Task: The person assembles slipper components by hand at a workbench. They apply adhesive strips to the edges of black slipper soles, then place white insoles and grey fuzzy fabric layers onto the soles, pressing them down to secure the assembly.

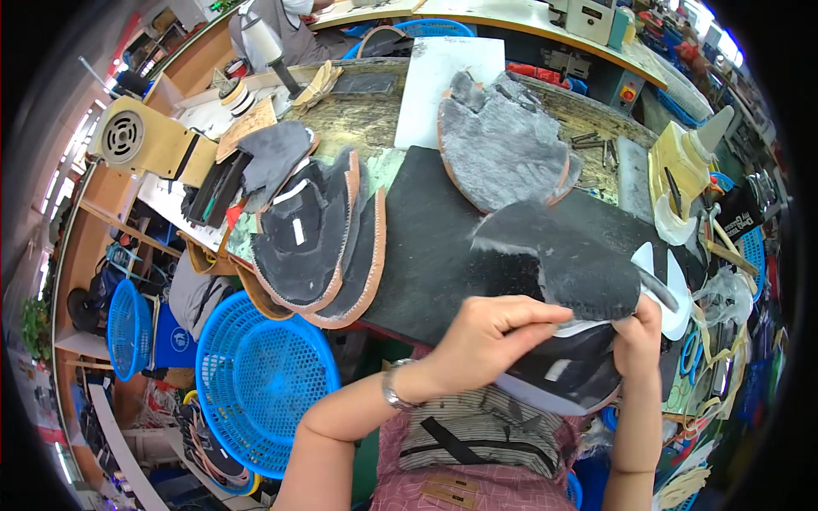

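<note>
Above the near edge of the bench I hold a dark grey, fuzzy-edged shoe piece, its upper flap raised and a darker part with a white tab hanging below. My left hand pinches its near edge, thumb against fingers. At the other end of that edge, my right hand is closed on the piece, fingers partly hidden. Dark shoe pieces with stitched tan rims lie stacked to the left. Farther off is a grey furry piece with a tan rim. White curved templates lie beside my right hand.
A black mat covers the bench middle, with a white board beyond it. Blue baskets stand at lower left. Blue-handled scissors lie at right, below a cream glue pot. A person sits across the bench.
</note>
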Demonstrator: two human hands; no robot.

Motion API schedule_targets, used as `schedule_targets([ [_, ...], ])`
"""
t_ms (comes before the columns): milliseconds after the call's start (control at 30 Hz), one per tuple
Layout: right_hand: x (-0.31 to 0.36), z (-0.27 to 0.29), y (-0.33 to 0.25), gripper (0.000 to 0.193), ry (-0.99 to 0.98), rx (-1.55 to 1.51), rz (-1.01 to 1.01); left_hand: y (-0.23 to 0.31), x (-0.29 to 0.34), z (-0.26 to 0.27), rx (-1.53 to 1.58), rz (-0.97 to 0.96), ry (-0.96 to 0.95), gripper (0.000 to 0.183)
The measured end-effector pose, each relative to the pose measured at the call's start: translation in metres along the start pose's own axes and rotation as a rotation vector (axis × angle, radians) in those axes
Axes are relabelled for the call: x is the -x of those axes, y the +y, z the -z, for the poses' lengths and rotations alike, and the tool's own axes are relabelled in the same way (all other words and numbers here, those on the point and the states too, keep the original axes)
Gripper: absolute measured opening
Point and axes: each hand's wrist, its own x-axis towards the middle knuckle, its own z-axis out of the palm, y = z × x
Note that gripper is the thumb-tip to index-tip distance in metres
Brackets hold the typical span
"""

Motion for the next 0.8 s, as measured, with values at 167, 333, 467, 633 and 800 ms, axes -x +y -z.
schedule_targets([
  [167,-0.022,0.011,0.002,0.017,-0.069,-0.040,-0.377,-0.013,-0.017,0.024,0.322,0.356,-0.086,0.022],
  [333,-0.030,0.009,0.010,0.013,-0.055,-0.171,-0.470,-0.019,-0.027,0.024,0.296,0.399,-0.053,0.021],
  [467,-0.030,0.009,0.010,0.021,-0.115,-0.271,-0.511,-0.011,-0.027,0.017,0.279,0.425,-0.025,0.015],
  [633,-0.035,0.009,0.012,0.022,-0.108,-0.188,-0.468,-0.011,-0.028,0.004,0.159,0.309,0.026,0.030],
  [800,-0.035,0.017,0.034,0.029,-0.188,1.095,0.332,-0.034,-0.042,0.003,-0.421,0.188,0.179,0.048],
])
